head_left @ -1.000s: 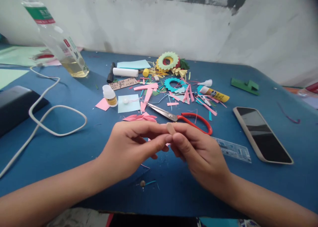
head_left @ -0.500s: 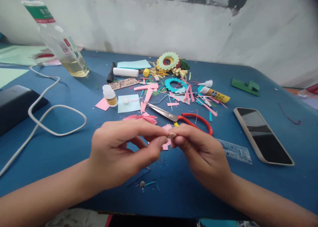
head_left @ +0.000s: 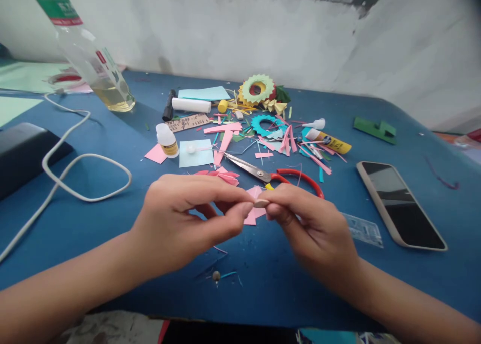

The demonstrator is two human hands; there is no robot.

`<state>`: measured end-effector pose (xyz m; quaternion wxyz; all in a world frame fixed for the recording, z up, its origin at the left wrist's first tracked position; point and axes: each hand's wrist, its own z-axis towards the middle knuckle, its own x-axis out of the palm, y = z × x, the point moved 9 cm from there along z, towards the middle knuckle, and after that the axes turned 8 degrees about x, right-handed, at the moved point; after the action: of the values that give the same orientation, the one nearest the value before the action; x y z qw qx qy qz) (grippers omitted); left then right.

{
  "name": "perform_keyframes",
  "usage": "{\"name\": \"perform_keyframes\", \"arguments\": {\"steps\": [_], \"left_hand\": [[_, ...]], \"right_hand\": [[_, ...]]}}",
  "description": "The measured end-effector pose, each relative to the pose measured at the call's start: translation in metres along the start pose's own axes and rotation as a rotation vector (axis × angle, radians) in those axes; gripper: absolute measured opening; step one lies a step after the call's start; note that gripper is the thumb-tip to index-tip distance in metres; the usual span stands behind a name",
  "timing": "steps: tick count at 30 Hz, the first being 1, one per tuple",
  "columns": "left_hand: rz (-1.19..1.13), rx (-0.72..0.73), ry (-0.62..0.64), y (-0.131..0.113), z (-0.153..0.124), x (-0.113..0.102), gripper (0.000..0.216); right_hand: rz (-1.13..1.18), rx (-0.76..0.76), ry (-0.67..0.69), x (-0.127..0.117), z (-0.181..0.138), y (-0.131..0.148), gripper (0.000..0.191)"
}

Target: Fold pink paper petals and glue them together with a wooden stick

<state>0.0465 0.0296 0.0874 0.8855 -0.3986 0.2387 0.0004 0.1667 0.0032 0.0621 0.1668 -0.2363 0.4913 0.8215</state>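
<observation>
A small flat beige piece (head_left: pixel 260 203), rounded at its edge, is held between my fingertips above the table; its kind is hard to tell. My left hand (head_left: pixel 191 223) pinches one end of it between thumb and forefinger. From the other side my right hand (head_left: pixel 315 231) grips it with its own thumb and forefinger. Pink paper pieces (head_left: pixel 251 218) lie just beneath the fingers. Behind them rest scissors (head_left: pixel 259 173) with red handles, blades pointing away to the left. A tiny round grey-brown bit (head_left: pixel 216 276) and a thin blue strip lie nearer me.
Paper scraps (head_left: pixel 225 146), a glue bottle (head_left: pixel 167 141), a yellow tube (head_left: pixel 330 142) and paper rings (head_left: pixel 257 89) spread behind the hands. A phone (head_left: pixel 402 206) and a clear ruler (head_left: pixel 364 229) lie right. Left are a tall bottle (head_left: pixel 112 91) and a white cable (head_left: pixel 86 200).
Both hands keep the beige piece at nearly the same spot. It is turned slightly and more of it shows between the fingertips. The view has shifted a little.
</observation>
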Motion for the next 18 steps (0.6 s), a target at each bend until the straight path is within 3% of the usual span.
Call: {"name": "perform_keyframes", "arguments": {"steps": [6, 11, 18], "left_hand": [[0.055, 0.046, 0.189, 0.004, 0.003, 0.012, 0.010], [0.001, 0.048, 0.296, 0.004, 0.001, 0.022, 0.017], [-0.200, -0.157, 0.192, 0.015, -0.002, 0.017, 0.008]], "right_hand": [[-0.087, -0.036, 0.127, 0.001, 0.002, 0.001, 0.019], [-0.028, -0.025, 0.204, 0.007, 0.001, 0.002, 0.015], [0.195, 0.132, 0.273, 0.009, 0.004, -0.003, 0.019]]}}
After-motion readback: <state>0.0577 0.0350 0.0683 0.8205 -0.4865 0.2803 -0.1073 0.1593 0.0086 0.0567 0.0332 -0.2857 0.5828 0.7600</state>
